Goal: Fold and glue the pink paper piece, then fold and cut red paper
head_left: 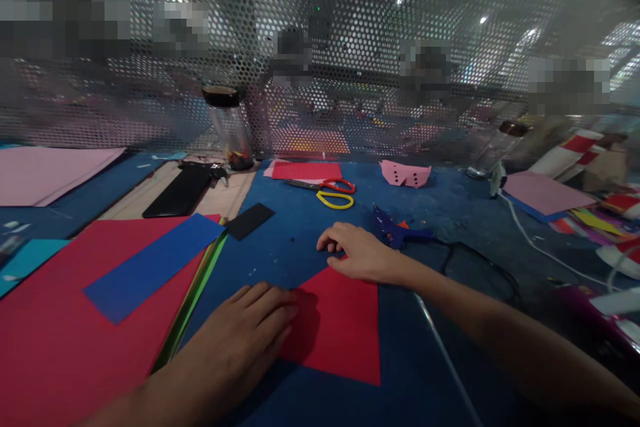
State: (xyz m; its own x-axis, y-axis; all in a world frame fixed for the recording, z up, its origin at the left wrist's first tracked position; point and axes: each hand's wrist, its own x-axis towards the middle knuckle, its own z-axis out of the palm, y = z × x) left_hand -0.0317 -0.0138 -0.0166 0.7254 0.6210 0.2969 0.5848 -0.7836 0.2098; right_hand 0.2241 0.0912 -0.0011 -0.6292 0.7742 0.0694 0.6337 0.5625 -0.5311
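Note:
A red sheet of craft paper or foam lies on the blue tabletop in front of me. My left hand rests at its left edge, fingers extended close together and lying rather flat; the thumb is hidden. Over the sheet's far corner is my right hand, its fingers loosely bent with a gap to the thumb and no object visible in them. Just beyond that hand lies a blue glue gun with a black cord. Scissors with red and yellow handles lie farther back.
At left, a blue strip lies on large red sheets, near a black piece and a black phone. A jar and a pink cutout stand before the perforated metal screen. Paper scraps and a white cable lie right.

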